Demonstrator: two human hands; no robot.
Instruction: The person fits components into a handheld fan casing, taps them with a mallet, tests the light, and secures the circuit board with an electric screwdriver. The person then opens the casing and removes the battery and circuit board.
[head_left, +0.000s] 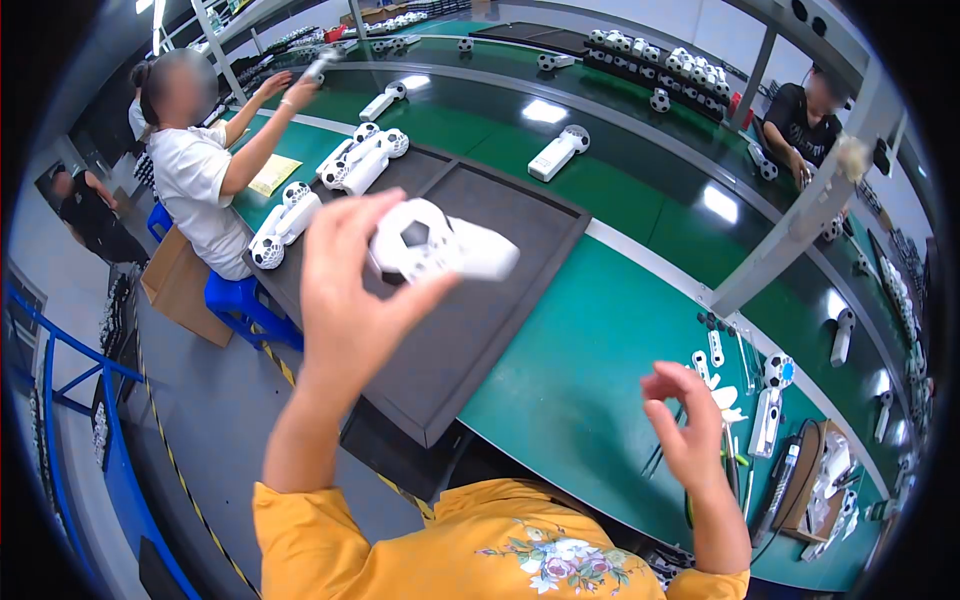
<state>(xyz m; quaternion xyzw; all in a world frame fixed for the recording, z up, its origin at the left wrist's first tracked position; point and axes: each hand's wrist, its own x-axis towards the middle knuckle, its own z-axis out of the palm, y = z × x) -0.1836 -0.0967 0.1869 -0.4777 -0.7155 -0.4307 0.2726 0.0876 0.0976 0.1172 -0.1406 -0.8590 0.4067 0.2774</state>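
Note:
My left hand (350, 290) is raised over the black tray (480, 310), fingers and thumb around a white device with a soccer-ball-patterned round head (415, 238). The device's white body points to the right and is blurred. Above the green table, at the right, my right hand (688, 425) hovers with fingers curved and apart, nothing visible between them. Nearest to it are tweezers (655, 458) and small white parts (728, 405). A similar white device (768, 405) lies just beyond.
Several white soccer-ball devices (365, 160) lie at the tray's far left. Others ride on the green conveyor (640, 190), including one device (560, 152). A cardboard box of parts (820, 480) stands right. A metal post (770, 240) rises ahead. Co-workers (195, 170) sit left and far right.

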